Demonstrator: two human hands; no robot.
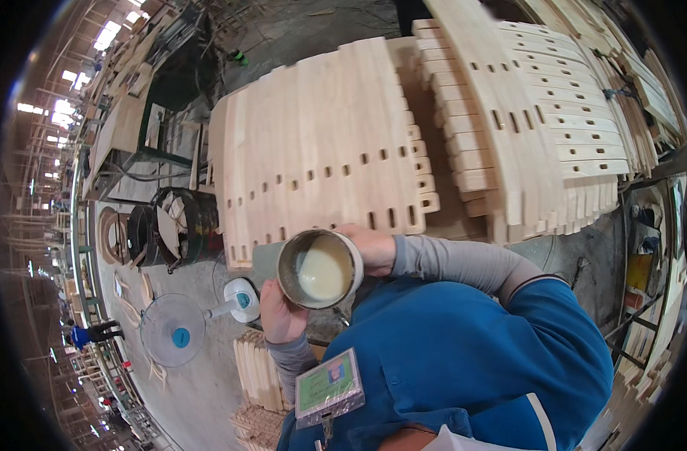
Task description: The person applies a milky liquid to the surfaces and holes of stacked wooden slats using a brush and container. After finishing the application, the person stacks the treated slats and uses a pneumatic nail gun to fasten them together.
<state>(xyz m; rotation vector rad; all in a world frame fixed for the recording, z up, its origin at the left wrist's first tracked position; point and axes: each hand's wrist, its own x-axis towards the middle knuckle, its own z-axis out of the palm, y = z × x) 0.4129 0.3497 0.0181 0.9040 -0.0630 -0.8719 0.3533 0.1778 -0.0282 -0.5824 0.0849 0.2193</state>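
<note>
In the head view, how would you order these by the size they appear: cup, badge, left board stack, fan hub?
1. Left board stack
2. Cup
3. Badge
4. Fan hub
This is apparent size only.

Cup (pixel 285 259) blocks my view

From here I can't see the cup's base, nor the parts of the right hand (pixel 373 249) and left hand (pixel 282 313) behind it. At near left, the sleeve (pixel 291 359) covers part of a stack (pixel 255 370); the badge (pixel 328 388) has print too small for me. The long board (pixel 531 165) has its far end cut off, and a far-left worker (pixel 80 336) is tiny, hands indistinct.
</note>
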